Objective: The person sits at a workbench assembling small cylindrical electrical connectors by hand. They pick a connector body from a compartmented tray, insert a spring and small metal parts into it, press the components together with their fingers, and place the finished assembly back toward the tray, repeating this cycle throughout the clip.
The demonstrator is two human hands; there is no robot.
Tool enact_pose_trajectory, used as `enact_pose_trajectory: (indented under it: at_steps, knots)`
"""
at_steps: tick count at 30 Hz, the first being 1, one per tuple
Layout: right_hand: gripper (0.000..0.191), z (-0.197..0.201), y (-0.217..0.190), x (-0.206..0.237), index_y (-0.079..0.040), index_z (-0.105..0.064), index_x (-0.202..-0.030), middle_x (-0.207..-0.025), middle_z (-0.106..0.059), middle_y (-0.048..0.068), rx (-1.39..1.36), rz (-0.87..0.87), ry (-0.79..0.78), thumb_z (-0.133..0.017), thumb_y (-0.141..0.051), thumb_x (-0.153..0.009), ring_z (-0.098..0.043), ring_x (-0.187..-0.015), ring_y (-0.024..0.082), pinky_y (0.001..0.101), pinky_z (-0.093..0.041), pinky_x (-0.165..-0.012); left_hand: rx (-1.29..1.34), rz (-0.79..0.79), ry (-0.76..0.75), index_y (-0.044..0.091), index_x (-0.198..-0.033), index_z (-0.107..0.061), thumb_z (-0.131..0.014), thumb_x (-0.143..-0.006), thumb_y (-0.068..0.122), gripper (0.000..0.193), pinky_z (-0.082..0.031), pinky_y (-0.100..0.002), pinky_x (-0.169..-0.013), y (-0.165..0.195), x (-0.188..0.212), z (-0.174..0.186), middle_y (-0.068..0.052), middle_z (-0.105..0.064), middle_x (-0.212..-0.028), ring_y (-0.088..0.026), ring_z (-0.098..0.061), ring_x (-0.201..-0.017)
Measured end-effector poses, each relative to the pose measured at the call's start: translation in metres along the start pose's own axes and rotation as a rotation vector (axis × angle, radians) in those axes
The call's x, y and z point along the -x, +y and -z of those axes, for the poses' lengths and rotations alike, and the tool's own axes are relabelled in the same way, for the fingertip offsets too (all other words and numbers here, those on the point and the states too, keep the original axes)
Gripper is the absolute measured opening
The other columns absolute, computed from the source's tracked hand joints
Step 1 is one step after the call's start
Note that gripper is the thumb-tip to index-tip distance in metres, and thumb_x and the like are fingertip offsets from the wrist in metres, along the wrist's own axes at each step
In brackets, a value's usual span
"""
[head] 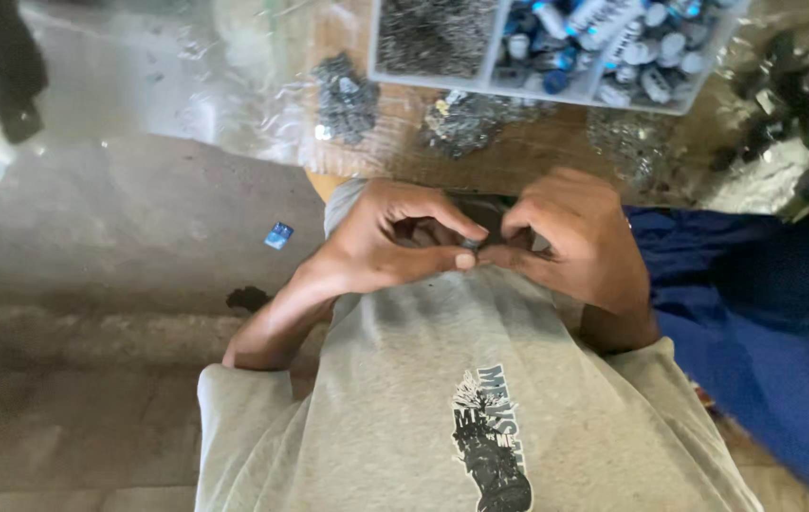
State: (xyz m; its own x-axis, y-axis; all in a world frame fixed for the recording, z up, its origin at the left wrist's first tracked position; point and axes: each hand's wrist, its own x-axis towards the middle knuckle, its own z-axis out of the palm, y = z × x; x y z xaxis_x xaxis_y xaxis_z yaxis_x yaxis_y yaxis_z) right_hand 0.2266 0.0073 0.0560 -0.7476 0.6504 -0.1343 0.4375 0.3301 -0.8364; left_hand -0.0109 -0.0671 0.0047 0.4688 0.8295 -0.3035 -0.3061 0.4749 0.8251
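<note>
Centre of frame, against my grey shirt [404, 379]: left hand [381, 246] and right hand [575, 242] met, fingers of both clamped on one small dark part [470, 245] | judged best kept pinched close to the body, turned slowly | worktop [537, 152] upper frame held a divided tray [556, 93], loose metal bits [346, 100] | concrete floor [120, 228] left, blue cloth [755, 313] right.

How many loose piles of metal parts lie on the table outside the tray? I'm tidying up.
3: one pile left of the tray, one below it, a fainter one farther right; glare may hide others.
</note>
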Motion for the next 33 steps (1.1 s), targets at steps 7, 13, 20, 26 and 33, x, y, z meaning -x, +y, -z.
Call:
enact_pose_trajectory:
  at_steps: [7, 13, 20, 26, 33]
  knots:
    - [0.017, 0.043, 0.042, 0.09, -0.004, -0.075, -0.114, -0.099, -0.069, 0.013, 0.42, -0.411, 0.397, -0.067, -0.019, -0.111, -0.066, -0.088, 0.022, 0.0388, -0.051, -0.079, 0.193, -0.04, 0.035, -0.002, -0.121, -0.07, -0.077, -0.094, -0.001, 0.028, -0.067, -0.029, -0.082, 0.001, -0.01, 0.002, -0.014, -0.073, -0.112, -0.017, -0.076, -0.095]
    - [0.019, 0.049, 0.073, 0.122, -0.003, -0.076, -0.11, -0.122, -0.057, 0.02, 0.908, -0.357, 0.465, -0.069, -0.019, -0.102, -0.047, -0.125, 0.035, 0.0513, -0.039, -0.109, 0.258, -0.25, 0.016, 0.003, -0.106, -0.066, -0.081, -0.092, -0.007, 0.023, -0.067, -0.032, -0.094, 0.003, -0.021, 0.002, -0.009, -0.063, -0.113, -0.017, -0.071, -0.103]
    - [0.023, 0.029, 0.051, 0.062, 0.003, -0.039, -0.103, -0.101, -0.06, 0.013, -0.104, -0.043, 0.789, -0.048, -0.015, -0.114, -0.063, -0.098, 0.02, 0.0457, -0.05, -0.102, -0.239, -0.402, 0.127, 0.003, -0.102, -0.068, -0.086, -0.084, -0.007, 0.028, -0.06, -0.028, -0.08, 0.01, -0.029, -0.005, -0.006, -0.065, -0.097, -0.014, -0.067, -0.091]
    - [0.016, -0.026, 0.003, 0.014, 0.003, -0.061, -0.115, -0.091, -0.068, 0.017, -0.202, 0.008, 0.455, -0.059, -0.01, -0.105, -0.065, -0.074, 0.024, 0.0325, -0.05, -0.066, -0.576, -0.578, 0.262, 0.003, -0.116, -0.071, -0.086, -0.085, 0.003, 0.034, -0.063, -0.033, -0.081, 0.019, -0.021, -0.011, -0.011, -0.07, -0.106, -0.023, -0.074, -0.097]
    - [0.026, -0.028, 0.001, 0.003, 0.003, -0.047, -0.126, -0.115, -0.061, 0.02, -0.301, -0.111, 0.29, -0.057, -0.006, -0.104, -0.069, -0.089, 0.025, 0.0328, -0.054, -0.075, -0.839, -0.694, 0.19, 0.0, -0.116, -0.07, -0.087, -0.085, 0.004, 0.036, -0.064, -0.035, -0.078, 0.022, -0.024, -0.006, -0.014, -0.07, -0.111, -0.025, -0.075, -0.098]
